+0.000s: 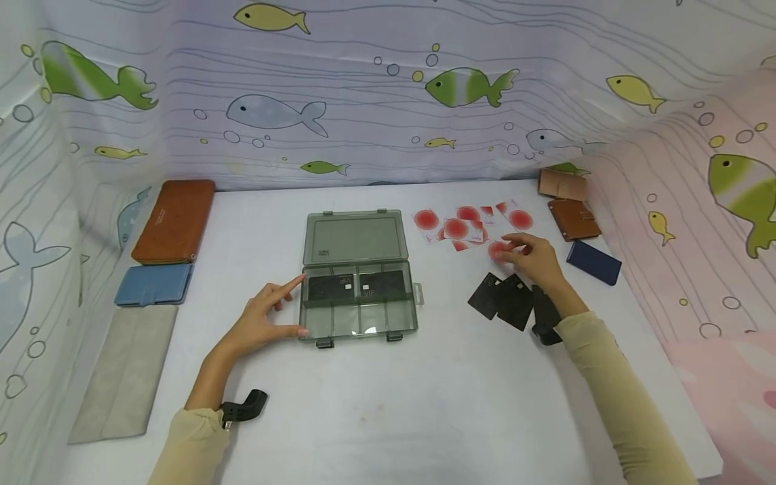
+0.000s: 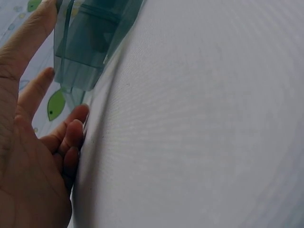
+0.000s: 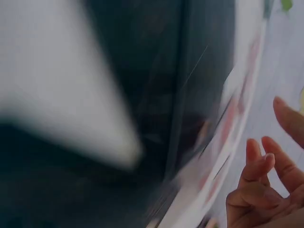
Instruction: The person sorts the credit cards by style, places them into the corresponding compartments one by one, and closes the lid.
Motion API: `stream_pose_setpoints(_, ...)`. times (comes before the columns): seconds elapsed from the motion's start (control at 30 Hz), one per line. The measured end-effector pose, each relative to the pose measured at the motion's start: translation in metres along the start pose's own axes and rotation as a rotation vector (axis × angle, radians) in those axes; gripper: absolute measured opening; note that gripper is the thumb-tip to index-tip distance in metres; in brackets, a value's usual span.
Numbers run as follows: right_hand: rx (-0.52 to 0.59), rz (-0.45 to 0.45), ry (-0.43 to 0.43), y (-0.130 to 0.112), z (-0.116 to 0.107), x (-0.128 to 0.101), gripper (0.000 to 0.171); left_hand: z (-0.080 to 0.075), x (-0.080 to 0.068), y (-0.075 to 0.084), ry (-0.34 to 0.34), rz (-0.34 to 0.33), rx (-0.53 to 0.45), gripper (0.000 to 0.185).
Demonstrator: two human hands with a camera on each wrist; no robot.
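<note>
A white table (image 1: 388, 404) sits inside fish-printed curtains, and near its middle lies a clear grey plastic box (image 1: 358, 296), lid open. The left hand (image 1: 263, 323) steadies the box's left wall, thumb and forefinger spread against it. Farther right, beyond three black cards (image 1: 503, 296), the right hand (image 1: 536, 259) pinches a red-spotted card (image 1: 498, 250) at the near edge of a scattered pile (image 1: 467, 225).

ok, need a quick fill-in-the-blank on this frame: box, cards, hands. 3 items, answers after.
1. The left hand touches the clear plastic box, whose lid is ____.
2. The two black cards in the box lie in its ____ row of compartments.
3. The right hand reaches over white cards printed with ____ circles.

Missing words: open; back; red
</note>
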State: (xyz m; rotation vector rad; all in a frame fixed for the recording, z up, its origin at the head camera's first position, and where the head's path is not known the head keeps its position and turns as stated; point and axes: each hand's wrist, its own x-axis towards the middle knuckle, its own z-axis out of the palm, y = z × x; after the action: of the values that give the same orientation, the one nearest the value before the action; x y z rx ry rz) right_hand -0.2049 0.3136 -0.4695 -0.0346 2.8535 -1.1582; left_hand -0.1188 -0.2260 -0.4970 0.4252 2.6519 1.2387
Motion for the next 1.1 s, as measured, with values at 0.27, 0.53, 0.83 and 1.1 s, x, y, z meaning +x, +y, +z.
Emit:
stream_pose_setpoints(0.27, -0.082, 0.094, -0.105, 0.031, -0.020, 0.000, 0.060, -0.001, -0.001, 0.000, -0.004, -0.008, -0.007, 0.100)
stream_pose_setpoints(0.53, -0.085, 0.105, -0.126, 0.038, -0.018, -0.003, 0.061, -0.001, 0.000, 0.000, -0.008, -0.017, -0.012, 0.101)
stream_pose_setpoints(0.83, -0.078, 0.113, -0.114, 0.039, -0.018, -0.004, 0.061, -0.001, 0.001, -0.001, -0.007, -0.018, -0.021, 0.101)
stream_pose_setpoints(1.1, -0.065, 0.166, -0.139, 0.036, -0.018, -0.006, 0.067, 0.000, 0.000, 0.001, 0.002, -0.020, -0.017, 0.098)
